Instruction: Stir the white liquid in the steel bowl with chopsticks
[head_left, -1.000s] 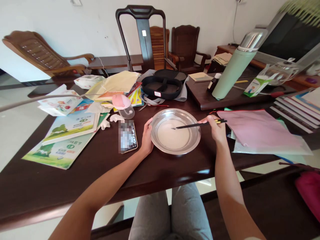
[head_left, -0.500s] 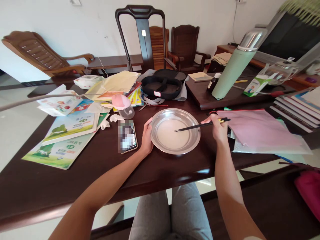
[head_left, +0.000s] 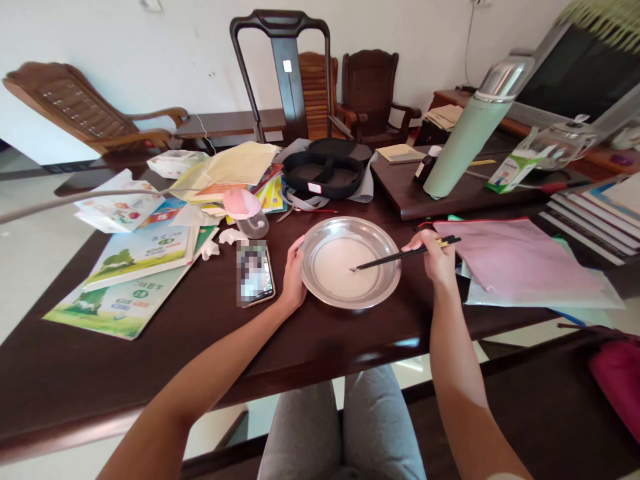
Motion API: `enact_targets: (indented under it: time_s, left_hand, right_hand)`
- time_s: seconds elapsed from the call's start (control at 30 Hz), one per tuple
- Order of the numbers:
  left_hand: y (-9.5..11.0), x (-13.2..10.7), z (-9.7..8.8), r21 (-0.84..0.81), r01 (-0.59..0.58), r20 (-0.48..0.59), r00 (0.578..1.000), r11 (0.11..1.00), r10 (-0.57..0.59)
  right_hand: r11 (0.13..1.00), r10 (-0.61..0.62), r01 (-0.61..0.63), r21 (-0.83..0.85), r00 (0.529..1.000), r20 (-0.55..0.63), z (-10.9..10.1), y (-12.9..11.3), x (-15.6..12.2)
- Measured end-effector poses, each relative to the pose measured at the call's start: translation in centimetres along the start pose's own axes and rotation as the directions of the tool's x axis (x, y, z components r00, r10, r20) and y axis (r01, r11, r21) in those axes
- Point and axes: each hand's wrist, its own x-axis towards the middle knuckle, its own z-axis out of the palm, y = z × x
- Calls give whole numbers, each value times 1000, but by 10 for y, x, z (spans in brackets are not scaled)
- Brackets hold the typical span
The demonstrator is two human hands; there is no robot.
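Observation:
A round metal basin (head_left: 320,295) stands on the dark table in front of me, with a whitish liquid (head_left: 340,267) inside it. My left hand (head_left: 295,273) grips the basin's left rim, its fingers along the outer wall. In my right hand (head_left: 436,257), at the basin's right, is a pair of black chopsticks (head_left: 395,257) with gold-marked ends. They slant down to the left, and their tips touch the liquid near its middle. A phone (head_left: 256,273) with a lit screen lies left of my left hand.
Booklets (head_left: 135,267), crumpled tissues (head_left: 210,249) and a pink-lidded cup (head_left: 245,207) lie to the left. An open black case (head_left: 323,175) sits behind the basin. On the right are a tall green thermos (head_left: 470,147), a pink zip folder (head_left: 520,253) and stacked books (head_left: 585,227).
The chopstick tips have shifted slightly toward me in the liquid, and the chopsticks slant a little more steeply. My left hand and the basin have stayed in place.

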Motion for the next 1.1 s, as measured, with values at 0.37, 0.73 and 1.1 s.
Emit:
enact_targets:
  time_s: [0.37, 0.73, 1.1]
  left_hand:
    - [-2, 1, -1, -4, -18, 4, 1000, 1000, 18]
    - [0, 0, 0, 3, -2, -1, 1000, 1000, 2]
    - [-2, 1, 0, -8, -8, -22, 1000, 1000, 8]
  right_hand:
    - [999, -47, 46, -10, 997, -63, 1, 1, 1]
    - [998, -22, 25, -53, 997, 72, 2, 3, 0]
    - [997, -3, 15, -70, 986, 165, 3, -1, -3]
